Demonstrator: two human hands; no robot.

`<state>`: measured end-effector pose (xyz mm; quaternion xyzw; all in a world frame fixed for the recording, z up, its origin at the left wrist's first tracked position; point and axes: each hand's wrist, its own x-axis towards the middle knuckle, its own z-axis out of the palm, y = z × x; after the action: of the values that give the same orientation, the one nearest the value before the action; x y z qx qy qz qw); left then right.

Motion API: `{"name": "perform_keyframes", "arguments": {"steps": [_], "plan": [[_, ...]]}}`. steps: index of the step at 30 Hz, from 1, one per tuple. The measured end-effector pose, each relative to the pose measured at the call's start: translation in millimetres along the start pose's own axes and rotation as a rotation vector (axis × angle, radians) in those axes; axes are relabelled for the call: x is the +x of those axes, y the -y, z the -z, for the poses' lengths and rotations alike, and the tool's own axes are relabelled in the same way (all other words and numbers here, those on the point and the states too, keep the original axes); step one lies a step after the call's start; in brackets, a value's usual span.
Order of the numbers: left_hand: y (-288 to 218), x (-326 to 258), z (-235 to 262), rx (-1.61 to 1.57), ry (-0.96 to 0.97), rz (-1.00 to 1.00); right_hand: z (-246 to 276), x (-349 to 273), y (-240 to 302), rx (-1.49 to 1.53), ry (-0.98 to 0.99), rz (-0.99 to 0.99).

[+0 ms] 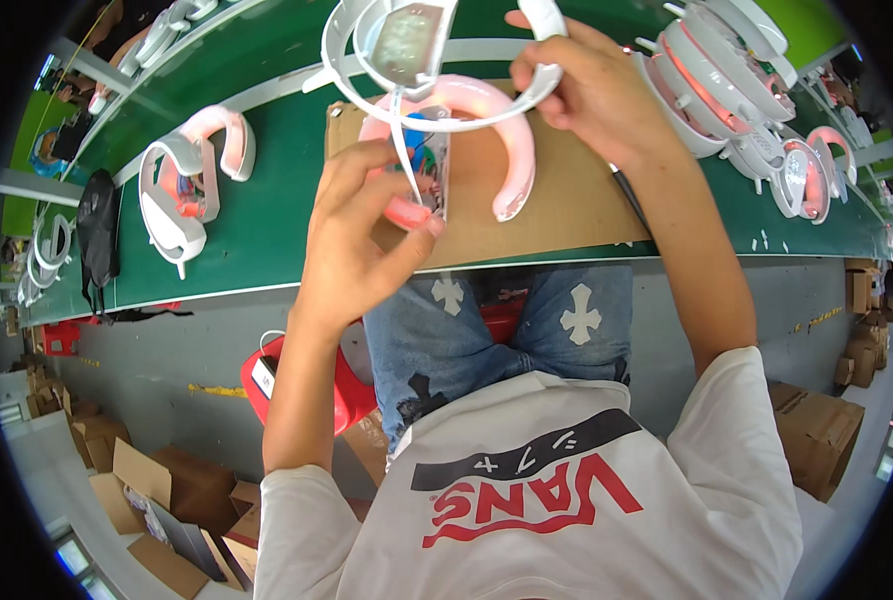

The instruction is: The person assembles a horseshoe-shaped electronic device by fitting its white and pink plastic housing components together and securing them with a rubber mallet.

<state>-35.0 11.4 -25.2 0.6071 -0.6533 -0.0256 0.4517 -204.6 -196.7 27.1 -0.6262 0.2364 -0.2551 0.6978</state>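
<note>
My right hand [591, 95] is closed round one end of a white ring-shaped plastic frame [454, 125], holding it raised above the table. An oval part with a greyish window [408, 45] sits inside the frame. From it a thin white strip [403, 150] runs down to the fingers of my left hand [361, 225]. That hand closes on the left end of a pink C-shaped piece [514, 150], thumb and fingers at its tip. Blue and dark wiring [421, 155] shows beside the fingers, partly hidden. Underneath lies a brown cardboard sheet [576, 215].
On the green table [286, 215], a similar white-and-pink assembly [191, 180] lies left, near a black pouch [98, 235]. Stacked white frames [711, 80] stand at right. A dark pen-like tool [634, 205] lies by the cardboard. A red stool [341, 395] and open cartons [181, 500] are below.
</note>
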Motion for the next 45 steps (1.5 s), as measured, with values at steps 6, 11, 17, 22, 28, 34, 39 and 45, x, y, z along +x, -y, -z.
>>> {"name": "perform_keyframes", "arguments": {"steps": [6, 11, 17, 22, 28, 34, 39, 45], "plan": [[-2, 0, -2, 0.076, 0.009, 0.107, 5, -3, 0, 0.057, -0.075, 0.079], [4, 3, -3, 0.103, -0.042, 0.161, 20, -20, -1, -0.075, -0.038, 0.179], [-2, 9, -8, 0.187, -0.073, 0.259, 23, -34, 0, -0.279, 0.144, 0.273], [5, 10, -10, 0.096, -0.117, 0.297, 21, -38, -4, -0.626, 0.144, 0.354], [-1, 22, -5, 0.070, -0.121, 0.457, 28, -48, -17, -0.811, 0.029, 0.619], [5, 26, -12, 0.633, -0.145, 0.053, 29, -53, -28, -0.982, -0.088, 0.709], [0, 44, -13, 0.750, 0.171, -0.080, 27, -54, -31, -1.007, -0.144, 0.649], [6, 47, -6, 0.634, 0.245, -0.172, 29, -57, -39, -0.954, -0.178, 0.646]]}}
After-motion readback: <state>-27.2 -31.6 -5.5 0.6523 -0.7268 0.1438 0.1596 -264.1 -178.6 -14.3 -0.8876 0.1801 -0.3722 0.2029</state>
